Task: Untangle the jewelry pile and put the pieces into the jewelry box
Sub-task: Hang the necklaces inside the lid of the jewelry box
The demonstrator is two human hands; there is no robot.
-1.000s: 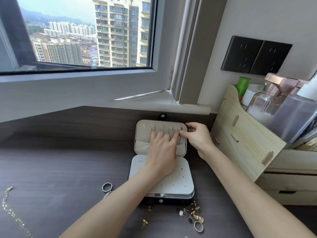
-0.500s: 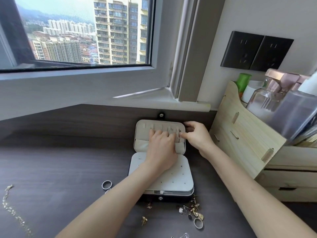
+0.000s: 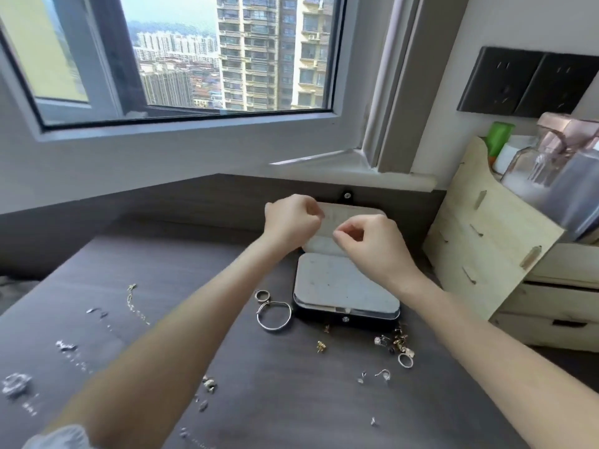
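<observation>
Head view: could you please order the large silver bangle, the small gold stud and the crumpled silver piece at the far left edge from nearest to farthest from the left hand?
From the left hand:
1. Silver bangle, just left of the jewelry box.
2. Gold stud, in front of the box.
3. Crumpled silver piece, far left.

Sleeve: white fabric sleeve cuff [image 3: 58, 437], soft and rumpled, showing only at the lower left corner.
Left forearm [image 3: 181, 335]: uncovered from that cuff to the wrist.
Right forearm [image 3: 486, 345]: uncovered to the frame's edge.
Left grip [image 3: 291, 222], right grip [image 3: 372, 244]: ungloved.
</observation>
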